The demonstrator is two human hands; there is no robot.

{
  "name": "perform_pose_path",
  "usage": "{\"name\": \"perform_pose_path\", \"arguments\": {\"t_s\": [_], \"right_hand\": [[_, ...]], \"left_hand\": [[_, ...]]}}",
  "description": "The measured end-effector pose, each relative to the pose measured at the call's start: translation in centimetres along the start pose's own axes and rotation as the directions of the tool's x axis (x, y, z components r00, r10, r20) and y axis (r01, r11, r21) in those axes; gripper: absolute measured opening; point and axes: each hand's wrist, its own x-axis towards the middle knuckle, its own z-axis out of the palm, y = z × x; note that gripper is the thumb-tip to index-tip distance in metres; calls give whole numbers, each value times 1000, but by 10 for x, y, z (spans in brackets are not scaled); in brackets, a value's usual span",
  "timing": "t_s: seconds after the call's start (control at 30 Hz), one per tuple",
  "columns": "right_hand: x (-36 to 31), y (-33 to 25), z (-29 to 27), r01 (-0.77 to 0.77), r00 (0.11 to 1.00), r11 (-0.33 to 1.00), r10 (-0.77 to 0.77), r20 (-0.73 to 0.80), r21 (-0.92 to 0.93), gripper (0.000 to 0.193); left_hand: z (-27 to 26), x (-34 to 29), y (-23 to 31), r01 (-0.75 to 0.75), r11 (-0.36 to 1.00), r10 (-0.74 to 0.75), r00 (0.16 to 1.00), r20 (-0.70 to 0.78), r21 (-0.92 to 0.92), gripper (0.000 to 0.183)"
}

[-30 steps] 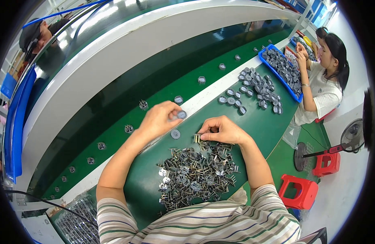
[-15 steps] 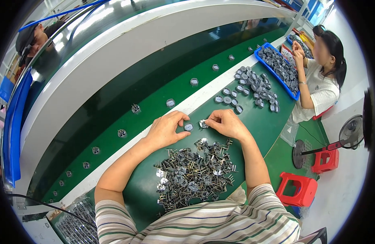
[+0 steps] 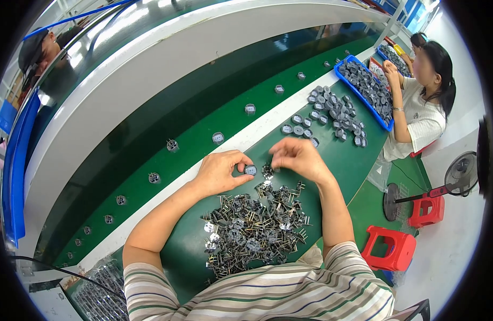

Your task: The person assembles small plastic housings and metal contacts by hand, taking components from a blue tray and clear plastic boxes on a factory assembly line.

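Note:
Between the thumb and fingertips of my left hand [image 3: 221, 171] is a small round grey housing [image 3: 250, 170] with a pale face. Just to its right lies a small metal-topped part with pins [image 3: 267, 172] on the green table. My right hand [image 3: 300, 159] is slightly blurred above and beside that part, thumb and fingers apart, and I see nothing held in it. Nearer to me spreads a big heap of similar pinned parts [image 3: 254, 230]. Loose grey housings [image 3: 332, 115] lie beyond my right hand.
A blue tray [image 3: 386, 127] full of grey housings stands at the far right, with a co-worker [image 3: 425, 101] beside it. A green conveyor belt [image 3: 193, 160] carrying spaced parts runs along the left. Red stools [image 3: 390, 249] and a fan [image 3: 460, 174] stand to the right.
My right hand has come off the pinned part and lifted slightly away. My left hand has closed on the grey housing. Parts on the belt have shifted toward the lower left.

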Motion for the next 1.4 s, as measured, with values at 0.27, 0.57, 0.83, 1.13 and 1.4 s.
{"name": "perform_pose_path", "arguments": {"t_s": [0.27,0.57,0.83,1.13,1.4], "right_hand": [[16,18,18,269,866,723,-471,-170,-636,18],[25,14,43,296,934,880,-348,-81,-372,10],[26,12,48,410,844,596,-535,40,-690,12],[20,8,46,264,936,809,-347,-64,-526,13],[2,-11,-7,262,943,864,-136,303,-429,16]], "left_hand": [[8,0,-5,62,997,-55,986,-159,40,31],[12,5,-7,88,993,-78,990,-118,82,35],[13,5,-8,102,993,-95,988,-120,55,33],[11,4,-12,55,998,-62,981,-186,-42,32],[-79,8,-54,371,909,-272,873,-404,190,28]]}}
